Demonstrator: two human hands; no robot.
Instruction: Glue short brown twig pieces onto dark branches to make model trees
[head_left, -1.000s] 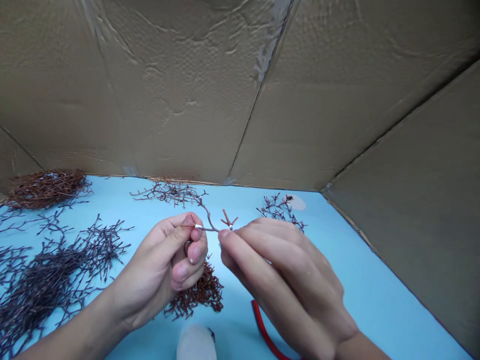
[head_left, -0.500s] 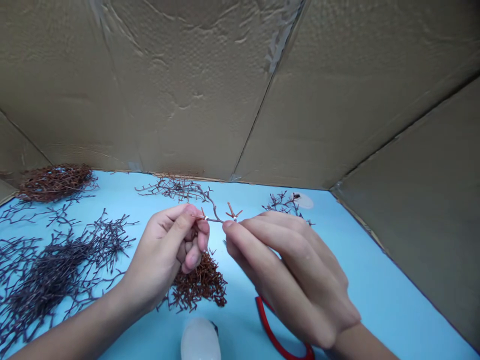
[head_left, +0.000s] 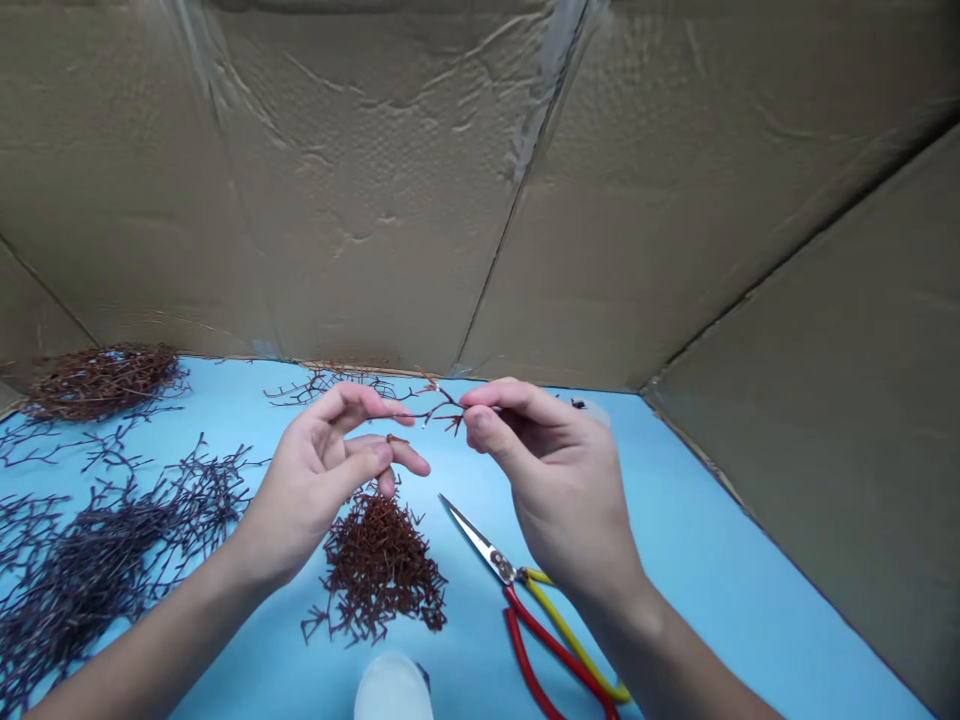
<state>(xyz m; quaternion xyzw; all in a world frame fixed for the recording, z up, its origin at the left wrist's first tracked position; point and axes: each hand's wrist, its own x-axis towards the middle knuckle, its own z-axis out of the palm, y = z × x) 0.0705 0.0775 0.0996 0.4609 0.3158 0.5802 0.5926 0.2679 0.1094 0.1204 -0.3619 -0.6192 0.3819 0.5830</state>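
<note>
- The left hand (head_left: 322, 475) is up in the air, close to the camera. Its fingers are a bit apart. The first finger is at one end of the thin twig (head_left: 427, 405), but I cannot tell if it grips the twig.
- A tiny brown twig bit (head_left: 397, 438) is between the left thumb and the fingers.
- The right hand (head_left: 559, 485) is just beside the left hand. Its thumb and first finger pinch the other end of the thin twig.
- The thin twig is red-brown and has small side branches. It is held in the air between the two hands.
- A cloudy white round thing (head_left: 392, 690) sits at the near edge of the picture. Only its top part shows.
- One pair of scissors (head_left: 517, 610) lies on the blue worktop (head_left: 675, 560), under the right hand. It has a shiny blade, one red handle and one yellow handle.
- One brown pile of twig bits (head_left: 379, 565) lies under the left hand, just beside the scissors.
- One big dark heap of twigs (head_left: 97, 570) spreads out on the left.
- One more brown heap (head_left: 105, 382) sits far away at the left.
- One branchy twig (head_left: 322, 385) lies far off behind the hands.
- A brown cardboard wall (head_left: 360, 180) stands around the back and right side.
</note>
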